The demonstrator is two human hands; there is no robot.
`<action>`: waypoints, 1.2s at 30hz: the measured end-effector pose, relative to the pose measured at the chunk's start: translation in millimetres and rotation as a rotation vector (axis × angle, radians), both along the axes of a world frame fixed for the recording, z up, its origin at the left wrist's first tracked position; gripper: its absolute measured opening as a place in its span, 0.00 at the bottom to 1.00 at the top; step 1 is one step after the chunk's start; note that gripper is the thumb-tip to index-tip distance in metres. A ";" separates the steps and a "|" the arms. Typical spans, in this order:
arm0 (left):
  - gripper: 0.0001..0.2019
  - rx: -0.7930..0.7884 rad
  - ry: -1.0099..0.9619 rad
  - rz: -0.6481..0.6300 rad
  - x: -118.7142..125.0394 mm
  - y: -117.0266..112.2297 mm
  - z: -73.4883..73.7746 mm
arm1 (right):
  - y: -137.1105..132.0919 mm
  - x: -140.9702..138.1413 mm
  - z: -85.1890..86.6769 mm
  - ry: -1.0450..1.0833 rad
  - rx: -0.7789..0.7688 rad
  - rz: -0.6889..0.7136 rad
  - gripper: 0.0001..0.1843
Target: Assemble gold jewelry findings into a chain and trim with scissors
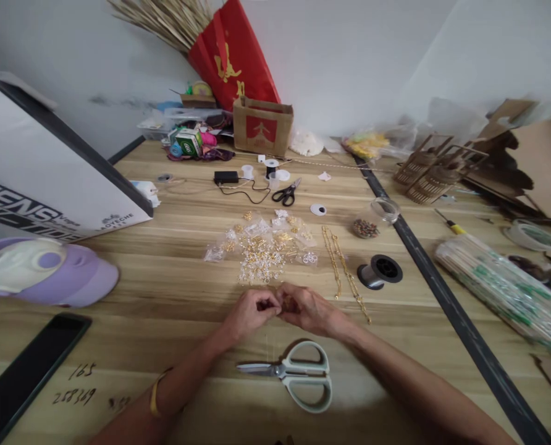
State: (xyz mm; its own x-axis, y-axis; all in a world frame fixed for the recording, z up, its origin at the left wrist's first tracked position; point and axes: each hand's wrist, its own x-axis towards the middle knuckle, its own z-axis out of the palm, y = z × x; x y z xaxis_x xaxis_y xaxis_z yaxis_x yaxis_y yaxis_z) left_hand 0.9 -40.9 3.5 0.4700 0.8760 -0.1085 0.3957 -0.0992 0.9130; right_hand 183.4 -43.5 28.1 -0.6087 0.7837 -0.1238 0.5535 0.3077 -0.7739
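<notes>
My left hand [253, 313] and my right hand [304, 309] meet over the middle of the table, fingertips pinched together. What sits between them is too small and hidden to name. Just beyond lies a pile of small gold and clear jewelry pieces [261, 259], some in little plastic bags. A gold chain [335, 272] is laid out to the right of my right hand, beside a spool of thin wire [378, 272]. Nearer to me, below the hands, rest scissors with pale green handles [298, 376], their blades pointing left.
Black-handled scissors [286, 194], a black adapter [226, 177] and a cup of beads [366, 227] stand farther back. At left are a purple cap [81, 275], a phone [29, 371] and a white box [48, 167]. Bagged sticks [502, 290] lie at right.
</notes>
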 end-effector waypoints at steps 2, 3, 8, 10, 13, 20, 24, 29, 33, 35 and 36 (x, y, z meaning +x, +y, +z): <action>0.04 0.011 -0.002 0.016 0.3 0.0 1.0 | -0.5 -3.8 -7.5 0.093 -0.068 -0.046 0.11; 0.04 0.014 -0.005 0.022 0.3 0.1 1.5 | -0.6 -5.0 -10.6 0.136 -0.090 -0.065 0.11; 0.04 0.013 -0.022 0.038 -0.4 0.4 5.6 | 0.5 -5.8 -21.1 0.261 -0.161 -0.090 0.08; 0.04 0.007 -0.020 0.037 -1.1 0.4 7.2 | 1.1 -5.3 -23.1 0.264 -0.177 -0.090 0.07; 0.04 0.007 -0.022 0.024 -2.6 0.6 7.4 | 2.2 -4.4 -25.1 0.259 -0.196 -0.103 0.05; 0.04 0.028 -0.008 0.020 -5.7 1.7 3.1 | 5.6 -1.4 -33.8 0.318 -0.327 -0.122 0.05; 0.04 0.031 0.012 0.031 -5.7 1.9 3.8 | 6.1 -0.8 -34.6 0.315 -0.322 -0.115 0.05; 0.04 0.016 0.019 0.062 -7.4 3.2 5.0 | 6.3 -0.7 -28.7 0.302 -0.312 -0.092 0.03; 0.03 0.026 0.016 0.045 -9.1 3.1 7.3 | 5.7 -0.7 -25.1 0.237 -0.249 -0.103 0.02; 0.03 0.033 0.018 0.032 -9.3 2.7 8.7 | 4.4 -1.3 -24.6 0.214 -0.214 -0.110 0.02; 0.03 0.034 0.017 0.029 -9.2 2.5 9.2 | 3.5 -1.8 -24.4 0.202 -0.201 -0.105 0.03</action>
